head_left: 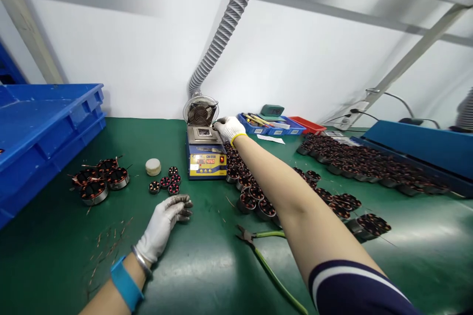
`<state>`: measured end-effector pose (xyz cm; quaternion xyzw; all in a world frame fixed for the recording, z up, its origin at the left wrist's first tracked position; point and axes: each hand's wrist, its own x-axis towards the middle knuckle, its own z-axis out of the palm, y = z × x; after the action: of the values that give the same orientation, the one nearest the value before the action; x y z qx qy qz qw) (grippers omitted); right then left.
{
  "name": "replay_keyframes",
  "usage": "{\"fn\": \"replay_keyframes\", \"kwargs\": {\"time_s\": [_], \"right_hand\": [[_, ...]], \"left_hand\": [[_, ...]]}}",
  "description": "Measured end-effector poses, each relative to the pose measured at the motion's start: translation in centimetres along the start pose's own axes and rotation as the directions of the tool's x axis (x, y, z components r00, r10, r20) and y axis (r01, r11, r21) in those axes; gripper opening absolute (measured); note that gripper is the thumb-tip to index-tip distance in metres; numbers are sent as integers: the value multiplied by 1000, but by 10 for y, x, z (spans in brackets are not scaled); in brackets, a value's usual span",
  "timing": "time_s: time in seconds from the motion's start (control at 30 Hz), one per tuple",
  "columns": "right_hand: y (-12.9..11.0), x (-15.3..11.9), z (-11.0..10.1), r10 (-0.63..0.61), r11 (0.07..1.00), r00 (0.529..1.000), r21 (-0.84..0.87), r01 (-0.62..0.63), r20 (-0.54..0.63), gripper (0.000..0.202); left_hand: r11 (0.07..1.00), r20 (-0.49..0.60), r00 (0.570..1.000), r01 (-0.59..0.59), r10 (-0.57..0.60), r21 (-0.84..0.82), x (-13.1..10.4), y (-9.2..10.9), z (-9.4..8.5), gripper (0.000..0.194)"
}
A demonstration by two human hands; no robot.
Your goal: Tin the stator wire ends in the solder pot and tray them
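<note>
One solder pot (206, 153) stands ahead of me on the green tabletop (207, 246). Its blue case carries a yellow front panel (201, 170) with lit red digits and a red switch at the right; the metal top has a square well (204, 132), its contents patchy, bright and dark. Just behind stands a black fan grille (200, 114), under a grey corrugated duct (225, 24).

My right hand (232, 129), gloved in white, reaches to the right edge of that metal top, fingers bent together. Something small and dark shows at their tips; I cannot tell whether I am grasping it. My left hand (164, 224) is released, fingers loosely curved, dark smudges on the glove.

Five small wound stators (165, 182) sit just beyond it. Larger stators (247, 202) crowd beside the pot's right side, with green-handled cutters (247, 235) lying nearer me.
</note>
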<state>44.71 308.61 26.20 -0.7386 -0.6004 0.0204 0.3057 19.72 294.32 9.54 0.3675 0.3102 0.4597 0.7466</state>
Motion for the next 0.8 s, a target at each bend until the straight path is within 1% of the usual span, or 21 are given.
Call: {"fn": "replay_keyframes", "kwargs": {"time_s": [0.07, 0.17, 0.27, 0.4, 0.5, 0.6, 0.67, 0.73, 0.8], "right_hand": [[0, 9, 7, 15, 999, 1000, -38, -14, 14, 35], [1, 14, 18, 37, 997, 999, -68, -35, 21, 38], [2, 16, 22, 52, 997, 999, -59, -51, 16, 37], [2, 15, 15, 63, 998, 998, 28, -63, 4, 30], [2, 9, 8, 82, 983, 996, 161, -84, 20, 30], [0, -6, 6, 95, 935, 992, 334, -118, 85, 32], [-1, -24, 8, 80, 886, 986, 443, -137, 146, 31], [-4, -51, 13, 48, 835, 974, 527, -161, 221, 27], [-9, -85, 22, 2, 792, 953, 581, -187, 304, 24]], "left_hand": [[1000, -6, 1000, 5, -5, 13, 0, 1, 1, 52], [999, -24, 1000, 10, -9, 41, 0, 2, 2, 54], [998, -24, 1000, 10, -9, 61, 0, 3, 3, 56], [997, -26, 1000, 4, -2, 75, 1, 2, 2, 55], [997, -27, 1000, -6, 9, 81, 1, 0, 1, 55], [997, -15, 1000, -11, 13, 79, 2, -1, 1, 56], [998, -4, 1000, -11, 11, 57, 2, -1, 1, 56], [1000, 13, 1000, -12, 12, 8, 3, 1, 1, 55], [998, 14, 1000, -24, 25, -53, 3, 3, 1, 54]]}}
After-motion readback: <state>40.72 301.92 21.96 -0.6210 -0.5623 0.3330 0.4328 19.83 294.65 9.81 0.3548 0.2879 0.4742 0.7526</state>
